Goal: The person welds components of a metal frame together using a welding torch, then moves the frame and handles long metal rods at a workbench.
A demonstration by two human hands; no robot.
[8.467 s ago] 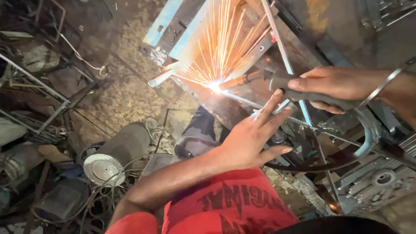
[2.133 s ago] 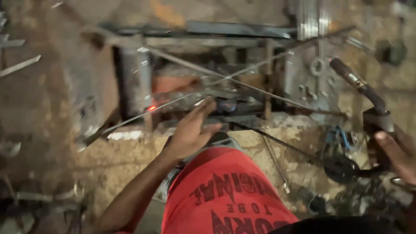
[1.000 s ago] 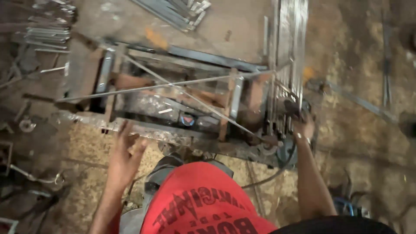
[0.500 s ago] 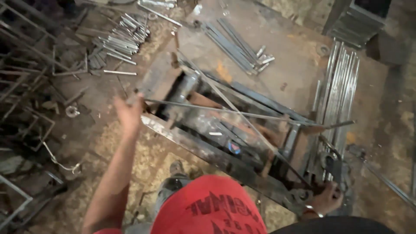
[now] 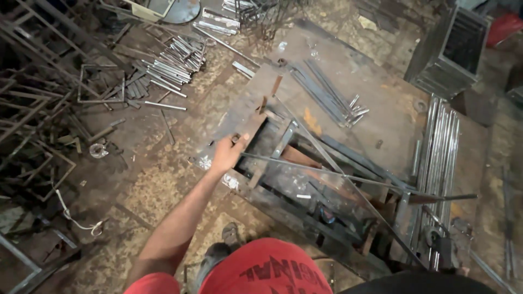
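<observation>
My left hand point(image 5: 227, 152) reaches forward and is closed around the left end of a thin steel rod point(image 5: 348, 177). The rod lies across a rusty steel jig frame point(image 5: 272, 149) on the ground and runs right to a flat bar end point(image 5: 441, 198). A second thin rod point(image 5: 348, 182) crosses it diagonally. Only a sliver of my right hand point(image 5: 462, 270) shows at the lower right, beside an angle grinder point(image 5: 436, 239); its fingers are hidden. My red shirt point(image 5: 267, 272) fills the bottom edge.
A bundle of long bright rods point(image 5: 442, 147) lies right of the jig. Short cut rods point(image 5: 174, 54) are piled at upper left, with square wire frames point(image 5: 49, 163) further left. More bars point(image 5: 327, 92) rest on a steel plate; a dark metal box point(image 5: 452, 49) stands upper right.
The grinding sparks have stopped. The view has pulled back and swung over the jig. My left hand has moved to the rod's left end and closed on it; my right hand has dropped out of sight.
</observation>
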